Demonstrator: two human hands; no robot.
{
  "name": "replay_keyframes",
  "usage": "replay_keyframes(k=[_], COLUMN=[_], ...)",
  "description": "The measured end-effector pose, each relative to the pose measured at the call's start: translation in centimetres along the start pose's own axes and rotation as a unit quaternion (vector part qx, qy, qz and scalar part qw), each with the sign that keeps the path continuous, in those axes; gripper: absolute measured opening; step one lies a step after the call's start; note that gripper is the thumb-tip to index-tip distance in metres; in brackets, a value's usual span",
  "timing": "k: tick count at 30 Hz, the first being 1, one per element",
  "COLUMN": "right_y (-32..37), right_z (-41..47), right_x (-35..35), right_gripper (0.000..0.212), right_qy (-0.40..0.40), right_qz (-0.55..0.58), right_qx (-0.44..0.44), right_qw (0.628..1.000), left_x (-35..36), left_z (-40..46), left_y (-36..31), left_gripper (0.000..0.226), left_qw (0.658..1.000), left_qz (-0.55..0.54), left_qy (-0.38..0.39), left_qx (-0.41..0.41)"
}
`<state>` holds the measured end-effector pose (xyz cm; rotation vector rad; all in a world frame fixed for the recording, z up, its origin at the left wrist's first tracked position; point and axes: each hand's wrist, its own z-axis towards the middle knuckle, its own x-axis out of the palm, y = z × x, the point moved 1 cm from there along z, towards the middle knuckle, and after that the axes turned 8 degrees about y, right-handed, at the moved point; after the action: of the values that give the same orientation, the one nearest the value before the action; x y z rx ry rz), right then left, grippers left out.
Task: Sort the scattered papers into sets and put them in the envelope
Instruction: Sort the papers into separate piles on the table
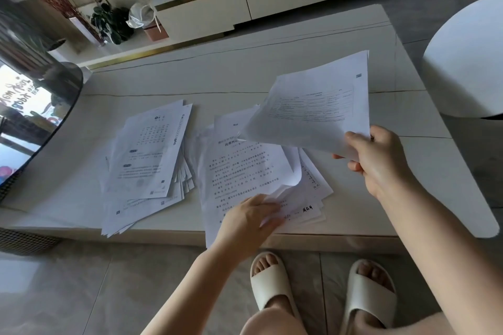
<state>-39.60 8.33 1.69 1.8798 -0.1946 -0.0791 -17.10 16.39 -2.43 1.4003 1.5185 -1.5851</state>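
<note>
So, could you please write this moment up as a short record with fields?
Setting: low table, seen from above
Left pile: fanned printed sheets, lying untouched
Middle pile: loose sheets, untidy
Left hand: fingers on the middle pile's near edge, under a lifted sheet corner
Right hand: pinches a few raised sheets at their corner, above the middle pile
Envelope: none in view
Progress: two piles on the table, nothing packed
</note>
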Motion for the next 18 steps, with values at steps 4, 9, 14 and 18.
replay_keyframes(k=[4,9,14,18], right_y=[0.1,0.5,0.2,0.2], right_z=[0.0,-0.2,-0.1,-0.1], right_x=[-0.3,-0.6,-1.1,-1.1], right_gripper=[0.009,0.014,0.016,0.011], right_qy=[-0.010,-0.031,-0.032,-0.026], right_qz=[0.010,0.035,0.051,0.051], right_qx=[-0.001,-0.004,-0.005,-0.006], right_qw=[1.000,0.999,0.998,0.998], left_x=[-0.8,-1.1,-3.6,-4.4], left_z=[0.0,0.1,-0.2,-0.4], left_y=[0.0,0.7,2.1,2.0], left_gripper=[0.013,0.025,0.044,0.039], left_qw=[0.987,0.943,0.912,0.905], left_qz=[-0.132,-0.221,-0.285,-0.319], left_qy=[-0.051,-0.098,-0.153,-0.127], left_qx=[-0.077,-0.229,-0.253,-0.251])
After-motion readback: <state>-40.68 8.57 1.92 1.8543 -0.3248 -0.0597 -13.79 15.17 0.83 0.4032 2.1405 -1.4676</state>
